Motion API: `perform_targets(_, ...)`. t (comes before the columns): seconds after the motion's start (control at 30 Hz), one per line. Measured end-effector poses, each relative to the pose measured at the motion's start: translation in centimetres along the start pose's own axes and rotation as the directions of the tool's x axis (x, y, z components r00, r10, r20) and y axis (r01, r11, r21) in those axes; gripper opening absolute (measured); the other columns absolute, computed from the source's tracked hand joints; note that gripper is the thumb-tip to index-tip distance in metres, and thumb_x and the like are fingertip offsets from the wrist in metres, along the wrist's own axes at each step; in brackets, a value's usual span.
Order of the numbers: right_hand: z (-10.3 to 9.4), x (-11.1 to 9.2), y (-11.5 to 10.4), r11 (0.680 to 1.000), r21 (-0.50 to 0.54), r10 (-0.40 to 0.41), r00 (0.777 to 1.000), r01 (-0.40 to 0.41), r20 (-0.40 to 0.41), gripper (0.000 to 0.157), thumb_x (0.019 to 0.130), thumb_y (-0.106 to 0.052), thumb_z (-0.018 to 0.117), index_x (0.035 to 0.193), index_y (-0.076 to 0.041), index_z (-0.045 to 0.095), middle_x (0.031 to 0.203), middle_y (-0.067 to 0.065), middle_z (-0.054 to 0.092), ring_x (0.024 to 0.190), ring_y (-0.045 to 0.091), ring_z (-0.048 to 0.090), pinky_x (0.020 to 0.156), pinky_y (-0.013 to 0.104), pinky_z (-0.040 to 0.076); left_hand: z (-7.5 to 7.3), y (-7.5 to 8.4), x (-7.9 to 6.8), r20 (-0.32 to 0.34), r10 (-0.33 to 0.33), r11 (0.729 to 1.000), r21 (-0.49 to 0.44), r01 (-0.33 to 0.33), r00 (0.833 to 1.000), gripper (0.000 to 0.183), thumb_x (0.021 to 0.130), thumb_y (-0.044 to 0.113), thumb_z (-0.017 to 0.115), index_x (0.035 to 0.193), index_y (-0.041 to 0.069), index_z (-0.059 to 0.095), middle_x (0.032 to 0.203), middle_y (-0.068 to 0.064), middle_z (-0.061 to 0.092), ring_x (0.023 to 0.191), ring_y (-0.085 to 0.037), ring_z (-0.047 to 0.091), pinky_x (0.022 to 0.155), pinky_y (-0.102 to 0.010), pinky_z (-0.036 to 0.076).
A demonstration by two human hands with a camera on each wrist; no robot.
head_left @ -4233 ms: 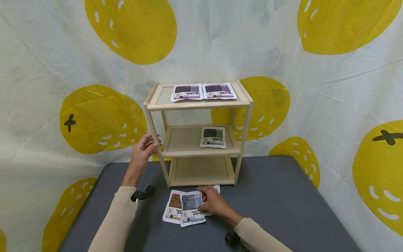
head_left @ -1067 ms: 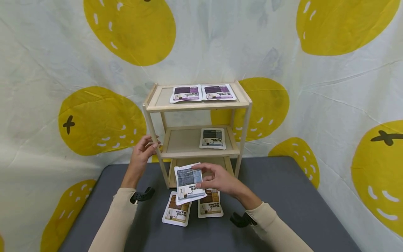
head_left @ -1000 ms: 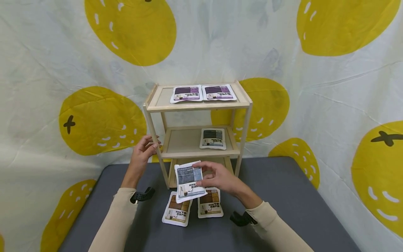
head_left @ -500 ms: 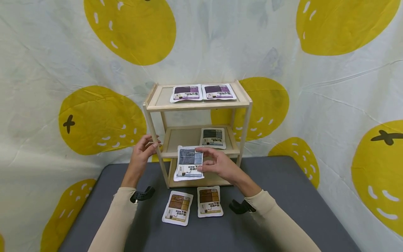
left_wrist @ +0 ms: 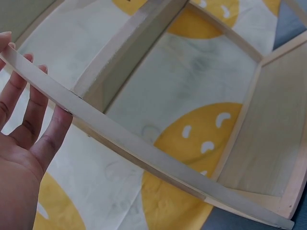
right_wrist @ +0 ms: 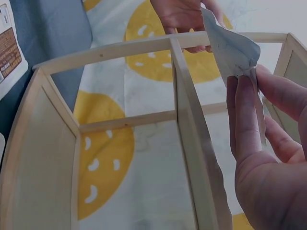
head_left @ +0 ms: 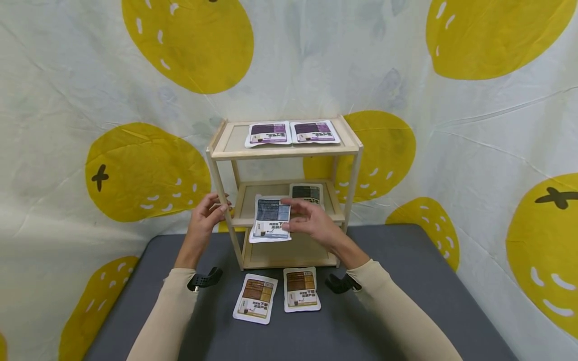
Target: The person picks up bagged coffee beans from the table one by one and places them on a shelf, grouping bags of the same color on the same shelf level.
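My right hand point(head_left: 311, 224) pinches a white packet with a blue label point(head_left: 271, 216) by its right edge. It holds the packet just in front of the middle board of a small wooden shelf rack point(head_left: 289, 220), above that board's front rail. In the right wrist view the packet point(right_wrist: 230, 45) is seen from its plain back, between thumb and fingers. My left hand point(head_left: 205, 215) grips the rack's left front post; in the left wrist view the thumb and fingers of the left hand point(left_wrist: 24, 124) lie on either side of this post. A dark-labelled packet point(head_left: 307, 192) lies on the middle board, partly hidden by my right hand.
Two purple-labelled packets point(head_left: 269, 134) lie side by side on the top board. Two brown-labelled packets point(head_left: 255, 298) lie on the dark grey table point(head_left: 397, 301) before the rack. A curtain with yellow fruit print point(head_left: 483, 125) hangs behind and beside the table.
My right hand has picked the blue-labelled packet off the table and raised it forward to the middle board's height. Both brown-labelled packets are now uncovered. The left hand stays at the post.
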State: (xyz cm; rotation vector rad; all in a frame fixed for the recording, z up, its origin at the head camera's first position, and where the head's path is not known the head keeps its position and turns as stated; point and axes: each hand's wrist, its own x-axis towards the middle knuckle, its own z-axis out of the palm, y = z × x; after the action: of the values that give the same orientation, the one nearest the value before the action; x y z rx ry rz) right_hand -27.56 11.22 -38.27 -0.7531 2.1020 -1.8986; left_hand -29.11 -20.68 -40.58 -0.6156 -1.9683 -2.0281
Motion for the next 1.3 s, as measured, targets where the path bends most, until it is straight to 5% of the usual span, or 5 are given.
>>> perform_targets(0.27, -0.7, 0.8, -0.6, 0.999, -0.052, 0.013, 0.999, -0.015, -0.042, 0.061, 0.092, -0.016, 0.076, 0.148, -0.021, 0.052, 0.145, 0.013, 0.047, 0.128, 0.032, 0.056, 0.098, 0.05, 0.053, 0.1, 0.0, 0.0, -0.004, -0.008, 1.0, 0.019, 0.009, 1.0, 0.037, 0.103, 0.012, 0.06, 0.135, -0.005, 0.051, 0.113, -0.008, 0.061, 0.103, -0.016, 0.068, 0.087, -0.027, 0.058)
perform_targets(0.6, -0.8, 2.0, -1.0, 0.994, -0.101, 0.041, 0.998, -0.046, -0.049, 0.065, 0.089, -0.015, 0.08, 0.148, -0.02, 0.052, 0.136, 0.014, 0.049, 0.117, 0.03, 0.06, 0.091, 0.038, 0.055, 0.0, 0.0, 0.0, -0.011, -0.016, 0.999, 0.034, 0.016, 1.0, 0.037, 0.103, 0.013, 0.06, 0.135, -0.004, 0.052, 0.113, -0.008, 0.062, 0.103, -0.016, 0.068, 0.087, -0.027, 0.058)
perform_targets(1.3, -1.6, 4.2, -1.1, 0.988, -0.143, 0.051, 0.998, -0.056, -0.036, 0.066, 0.09, -0.012, 0.079, 0.149, -0.015, 0.05, 0.12, 0.016, 0.056, 0.101, 0.025, 0.061, 0.09, 0.048, 0.054, -0.1, -0.4, 0.1, -0.014, -0.003, 1.0, 0.02, 0.003, 1.0, 0.036, 0.103, 0.01, 0.059, 0.134, -0.007, 0.052, 0.11, -0.005, 0.063, 0.101, -0.015, 0.068, 0.086, -0.028, 0.058)
